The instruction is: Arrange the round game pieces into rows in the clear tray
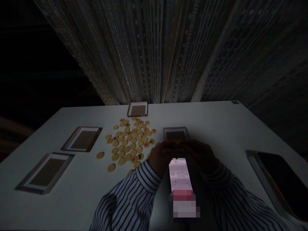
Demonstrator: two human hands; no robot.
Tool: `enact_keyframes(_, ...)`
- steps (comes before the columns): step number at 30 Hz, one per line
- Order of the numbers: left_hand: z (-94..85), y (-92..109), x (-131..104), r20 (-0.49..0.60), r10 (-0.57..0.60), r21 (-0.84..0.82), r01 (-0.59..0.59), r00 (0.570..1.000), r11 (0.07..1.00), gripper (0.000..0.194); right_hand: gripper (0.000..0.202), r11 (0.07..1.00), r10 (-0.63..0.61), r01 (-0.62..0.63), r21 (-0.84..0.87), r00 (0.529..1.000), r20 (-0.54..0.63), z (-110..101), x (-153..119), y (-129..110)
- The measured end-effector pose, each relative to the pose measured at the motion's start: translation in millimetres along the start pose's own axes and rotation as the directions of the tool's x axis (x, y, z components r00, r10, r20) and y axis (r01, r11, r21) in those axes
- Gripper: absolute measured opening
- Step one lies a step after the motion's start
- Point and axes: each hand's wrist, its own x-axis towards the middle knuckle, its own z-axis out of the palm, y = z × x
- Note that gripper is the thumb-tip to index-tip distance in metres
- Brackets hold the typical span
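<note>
My left hand (pixel 161 156) and my right hand (pixel 201 155) meet at the fingertips, in front of a shallow open tray (pixel 175 129) whose near side they cover. Both sets of fingers look curled inward; deep shadow hides whatever may be between them. A lit phone (pixel 181 179) showing a timer, partly blurred out, lies between my forearms. Left of my hands spreads a loose crowd of round wooden Chinese chess pieces (pixel 126 149). Some show red or black characters, and many have plain faces up.
Three more shallow trays rest on the white table (pixel 207 118): a far tray (pixel 137 109), a left tray (pixel 81 139) and a near-left tray (pixel 46 172). At the right edge lies a large dark-screened device (pixel 284 179). A patterned curtain (pixel 154 51) hangs behind the table.
</note>
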Motion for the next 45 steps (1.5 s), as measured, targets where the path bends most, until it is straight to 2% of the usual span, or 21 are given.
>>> enact_keyframes(7, 0.4, -2.6, 0.4, 0.003, -0.050, -0.039, 0.050, 0.999, 0.998, 0.023, 0.018, 0.989, -0.125, 0.128, -0.079, 0.992, 0.032, -2.1, 1.8, 7.1)
enact_keyframes(13, -0.8, -1.6, 1.6, 0.027, -0.083, -0.084, 0.085, 0.996, 0.993, 0.022, 0.018, 0.990, -0.053, 0.070, -0.126, 0.990, 0.130, -6.1, 3.1, -0.4)
enact_keyframes(21, -3.3, 5.6, 1.6, 0.086, -0.075, -0.122, 0.086, 0.993, 0.989, 0.019, 0.016, 0.998, -0.001, 0.002, -0.061, 1.000, 0.022, -2.8, 0.6, -5.9)
enact_keyframes(30, -3.2, 5.8, 2.0, 0.084, 0.027, -0.053, -0.023, 0.996, 0.998, 0.020, 0.017, 0.993, -0.055, 0.065, -0.096, 0.994, 0.099, -8.7, 5.2, -0.3)
enact_keyframes(38, -2.1, -1.0, 1.0, 0.073, -0.036, -0.109, 0.043, 0.997, 0.993, 0.018, 0.019, 0.997, -0.019, 0.027, -0.066, 0.992, 0.121, -8.6, 4.2, 2.6)
enact_keyframes(45, -3.9, 0.1, 1.7, 0.045, -0.048, -0.060, 0.051, 0.998, 0.997, 0.020, 0.023, 1.000, -0.021, 0.020, 0.015, 0.996, 0.088, -2.1, 2.6, 4.9)
